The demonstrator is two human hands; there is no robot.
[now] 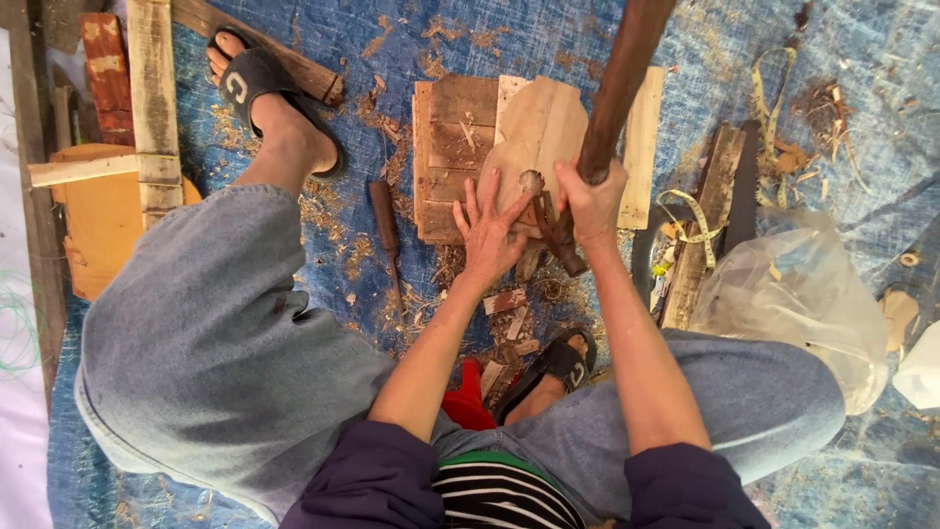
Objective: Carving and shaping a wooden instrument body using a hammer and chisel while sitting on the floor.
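My left hand (487, 227) lies flat with fingers spread on a pale wooden workpiece (537, 135) that rests on a stack of brown boards (452, 157). My right hand (589, 203) grips the lower part of a long dark wooden handle (620, 80) that rises toward the camera. A dark tool head (560, 238) sits below that hand, against the near edge of the workpiece. A small dark hole (531, 181) shows in the pale wood between the two hands.
A chisel with a brown handle (386, 227) lies on the blue tarp (862, 88) left of the boards. A tape measure (691, 217), wood strips (707, 216) and a clear plastic bag (798, 294) are at right. My sandalled feet (264, 98), planks (152, 108) and shavings surround the spot.
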